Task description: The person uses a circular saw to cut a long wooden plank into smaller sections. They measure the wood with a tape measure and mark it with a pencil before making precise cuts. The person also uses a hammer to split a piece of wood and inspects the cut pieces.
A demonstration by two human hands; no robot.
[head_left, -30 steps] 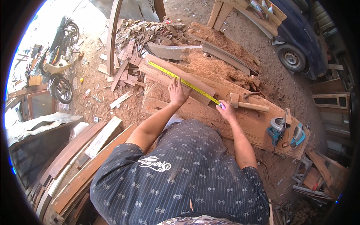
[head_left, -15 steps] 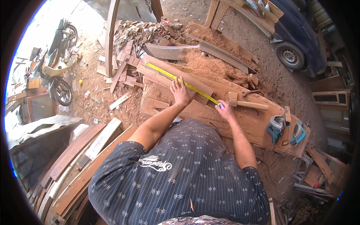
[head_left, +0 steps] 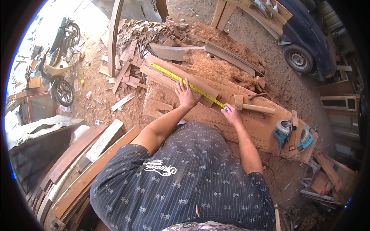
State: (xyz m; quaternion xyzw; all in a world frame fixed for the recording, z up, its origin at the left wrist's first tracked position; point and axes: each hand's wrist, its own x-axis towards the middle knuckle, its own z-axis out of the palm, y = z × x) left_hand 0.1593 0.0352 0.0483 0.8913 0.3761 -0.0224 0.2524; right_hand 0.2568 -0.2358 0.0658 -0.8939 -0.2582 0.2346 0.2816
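Note:
A yellow tape measure (head_left: 167,72) is drawn out along a narrow brown board (head_left: 154,60), which lies on the sawdust-covered workbench (head_left: 277,113). My left hand (head_left: 187,97) rests on the board, fingers spread, with the fingertips against the tape blade. At the near end, my right hand (head_left: 233,115) is closed around the tape's small case, mostly hidden by the fingers. Just beyond the right hand lies a wooden mallet (head_left: 257,109). Farther right sit a teal circular saw (head_left: 283,131) and another teal power tool (head_left: 305,139).
A heap of wood offcuts (head_left: 150,34) and mounds of sawdust (head_left: 219,65) lie beyond the bench. Long planks (head_left: 83,154) are stacked at my left. A motorbike (head_left: 59,73) stands far left, a dark blue vehicle (head_left: 308,42) far right. Scrap wood (head_left: 327,177) lies at the right.
Both hands and the tape stay almost where they were. The view has shifted very slightly.

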